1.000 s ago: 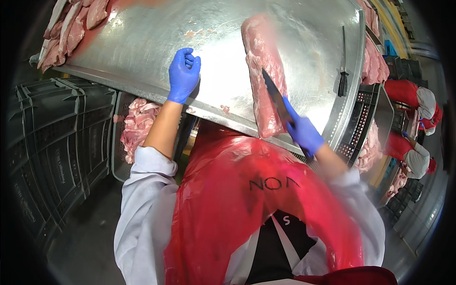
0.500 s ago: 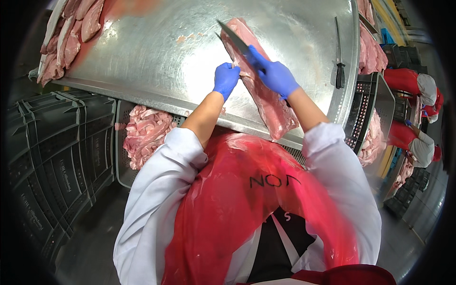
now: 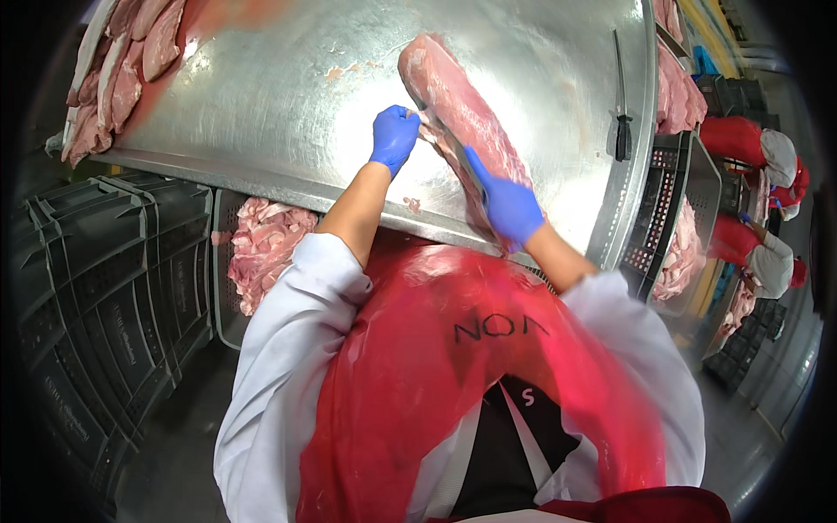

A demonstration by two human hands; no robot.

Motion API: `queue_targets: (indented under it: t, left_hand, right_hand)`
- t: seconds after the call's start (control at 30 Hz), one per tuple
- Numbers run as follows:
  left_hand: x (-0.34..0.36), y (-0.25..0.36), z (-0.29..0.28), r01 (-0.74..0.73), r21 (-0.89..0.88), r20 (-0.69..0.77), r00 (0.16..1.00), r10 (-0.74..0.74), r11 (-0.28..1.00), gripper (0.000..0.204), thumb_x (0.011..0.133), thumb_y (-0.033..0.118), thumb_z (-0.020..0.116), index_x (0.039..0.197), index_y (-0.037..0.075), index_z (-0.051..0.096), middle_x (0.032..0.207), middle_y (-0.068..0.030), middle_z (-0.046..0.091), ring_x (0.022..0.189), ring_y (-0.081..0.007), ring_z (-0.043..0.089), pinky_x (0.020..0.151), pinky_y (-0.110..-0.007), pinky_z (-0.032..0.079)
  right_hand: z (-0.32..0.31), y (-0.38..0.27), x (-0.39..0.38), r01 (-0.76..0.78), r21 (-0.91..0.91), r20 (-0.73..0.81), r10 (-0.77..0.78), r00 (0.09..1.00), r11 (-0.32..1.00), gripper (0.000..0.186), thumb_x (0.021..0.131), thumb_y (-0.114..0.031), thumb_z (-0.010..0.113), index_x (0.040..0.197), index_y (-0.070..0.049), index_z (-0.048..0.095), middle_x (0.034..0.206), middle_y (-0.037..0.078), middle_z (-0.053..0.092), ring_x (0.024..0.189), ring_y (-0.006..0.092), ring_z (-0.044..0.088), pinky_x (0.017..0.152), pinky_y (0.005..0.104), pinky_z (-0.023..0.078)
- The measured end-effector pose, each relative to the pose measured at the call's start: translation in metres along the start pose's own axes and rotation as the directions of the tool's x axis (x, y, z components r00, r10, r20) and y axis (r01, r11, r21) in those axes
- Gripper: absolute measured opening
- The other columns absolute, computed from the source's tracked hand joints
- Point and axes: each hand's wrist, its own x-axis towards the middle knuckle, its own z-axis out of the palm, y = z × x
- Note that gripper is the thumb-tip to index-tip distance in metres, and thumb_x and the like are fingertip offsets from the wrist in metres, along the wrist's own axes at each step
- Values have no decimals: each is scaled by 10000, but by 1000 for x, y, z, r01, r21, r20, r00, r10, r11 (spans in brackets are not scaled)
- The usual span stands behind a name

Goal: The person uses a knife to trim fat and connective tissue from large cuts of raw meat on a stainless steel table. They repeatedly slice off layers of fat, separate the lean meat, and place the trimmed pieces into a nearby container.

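A long piece of pink meat [image 3: 458,91], like a pork loin, lies slantwise on the metal worktable [image 3: 288,113]. My left hand [image 3: 395,138], in a blue glove, is closed on a thin strip of trimming [image 3: 430,129] at the loin's left side and draws it outward. My right hand [image 3: 513,207], also gloved in blue, grips a knife [image 3: 455,150] near the loin's close end, index finger stretched along it. The blade runs along the loin's left edge, between loin and strip; the handle is hidden in my palm.
A black-handled sharpening steel [image 3: 622,131] lies along the table's right side. More meat pieces [image 3: 131,74] are piled at the far left. Crates of trimmings [image 3: 266,253] stand below the table edge, beside stacked dark crates [image 3: 113,288]. Co-workers in red aprons [image 3: 732,144] are at right.
My right hand has pulled the knife toward me along the loin. My left hand has shifted left and slightly up with the strip, and the loin has turned slightly.
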Motion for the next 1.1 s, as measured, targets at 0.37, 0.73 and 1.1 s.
queue_targets:
  t: [0.37, 0.73, 1.1]
  left_hand:
    - [16, 20, -35, -29, 255, -3, 1000, 31, 966, 194, 911, 148, 642, 935, -42, 677, 796, -118, 730, 705, -177, 700, 680, -314, 549]
    - [-9, 18, -58, -42, 30, -67, 997, 44, 999, 102, 921, 73, 637, 908, -27, 651, 804, -104, 711, 713, -140, 671, 656, -282, 528]
    - [-74, 97, -50, -242, -269, 57, 962, 267, 932, 120, 950, 93, 665, 1035, 11, 648, 841, -34, 661, 713, -94, 612, 635, -247, 501]
  right_hand:
    - [-12, -2, -100, -125, -149, 156, 148, 977, 981, 848, 891, -69, 552, 1617, -290, 173, 847, 235, 687, 741, 411, 679, 687, 522, 534]
    - [-14, -16, 42, 130, -142, 88, -118, 989, 981, 815, 927, -80, 513, 1614, -341, 161, 815, 217, 688, 662, 365, 677, 668, 495, 535]
    - [-49, 3, -3, 103, -203, 291, -40, 956, 974, 862, 908, -89, 532, 1608, -396, 132, 814, 196, 681, 683, 354, 680, 662, 475, 544]
